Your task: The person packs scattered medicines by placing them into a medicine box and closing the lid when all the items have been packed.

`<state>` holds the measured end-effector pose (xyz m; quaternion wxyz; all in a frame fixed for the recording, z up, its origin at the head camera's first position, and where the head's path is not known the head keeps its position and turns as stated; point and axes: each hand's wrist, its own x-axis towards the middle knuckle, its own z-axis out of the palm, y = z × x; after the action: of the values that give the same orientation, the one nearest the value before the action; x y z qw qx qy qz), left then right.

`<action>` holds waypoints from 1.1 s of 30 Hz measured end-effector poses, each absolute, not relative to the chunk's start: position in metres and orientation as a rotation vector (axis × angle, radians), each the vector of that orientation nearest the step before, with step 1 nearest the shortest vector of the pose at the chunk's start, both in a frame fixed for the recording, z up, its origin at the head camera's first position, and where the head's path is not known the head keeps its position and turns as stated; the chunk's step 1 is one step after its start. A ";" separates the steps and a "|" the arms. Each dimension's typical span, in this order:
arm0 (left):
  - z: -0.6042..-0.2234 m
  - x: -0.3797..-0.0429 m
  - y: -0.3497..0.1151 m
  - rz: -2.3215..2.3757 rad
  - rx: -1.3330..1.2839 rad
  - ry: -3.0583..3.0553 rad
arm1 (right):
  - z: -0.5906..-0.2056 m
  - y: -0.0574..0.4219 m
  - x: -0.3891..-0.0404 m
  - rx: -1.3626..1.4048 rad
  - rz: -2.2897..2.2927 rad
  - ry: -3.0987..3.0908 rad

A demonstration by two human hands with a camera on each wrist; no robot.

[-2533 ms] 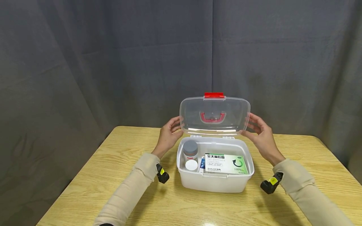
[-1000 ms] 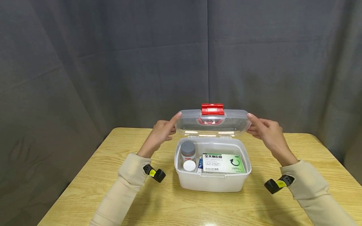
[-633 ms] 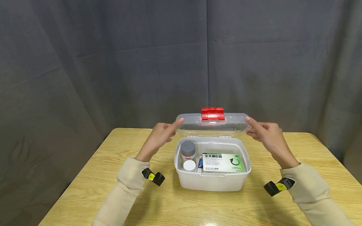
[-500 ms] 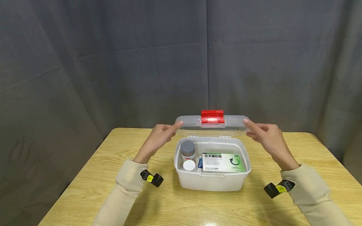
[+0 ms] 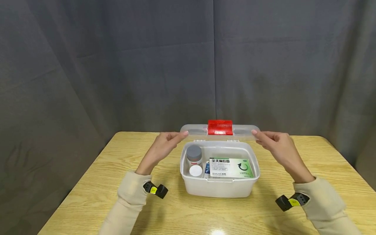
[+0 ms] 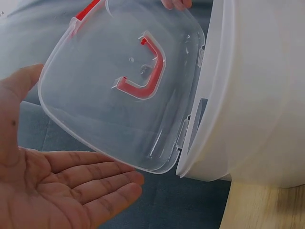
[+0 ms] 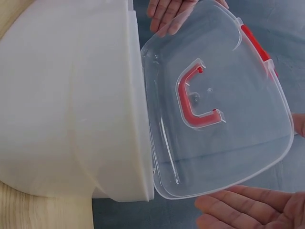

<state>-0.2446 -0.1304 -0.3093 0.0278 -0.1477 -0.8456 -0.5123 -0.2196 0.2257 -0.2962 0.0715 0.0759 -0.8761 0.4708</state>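
A white storage box (image 5: 218,189) stands on the table, its clear lid (image 5: 194,130) raised on rear hinges and tipped partly forward. At the lid's left corner my left hand (image 5: 164,145) holds the edge, thumb on the front rim and straight fingers along the side. My right hand (image 5: 280,148) holds the right corner the same way. A red latch (image 5: 220,127) sits at the lid's front; its red handle (image 6: 151,81) shows in the left wrist view. Inside are a grey-capped bottle (image 5: 194,152), a white round cap (image 5: 195,171) and a green-and-white capsule carton (image 5: 230,168).
A small blue-and-white item (image 5: 207,168) is partly hidden beside the carton. The box rests on a wooden table (image 5: 102,182). Behind the table hangs a dark grey curtain (image 5: 161,65). Black wrist cameras (image 5: 161,191) jut from both sleeves.
The lid has swung forward and down, its latch now lower and nearer the viewer. Both thumbs have moved onto the lid's front rim and come down with it.
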 end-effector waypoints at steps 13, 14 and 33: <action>-0.319 -0.235 -0.129 -1.670 -0.486 -2.557 | -0.306 0.235 -0.208 0.273 1.417 -2.633; -0.320 -0.234 -0.129 -1.680 -0.486 -2.552 | -0.306 0.236 -0.208 0.277 1.423 -2.632; -0.336 -0.224 -0.136 -1.809 -0.578 -2.479 | -0.324 0.240 -0.197 0.386 1.512 -2.584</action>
<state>-0.2242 -0.1355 -0.3365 0.0092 -0.1851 -0.7937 -0.5793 -0.1973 0.2398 -0.3236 0.0613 0.1277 -0.8544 0.4999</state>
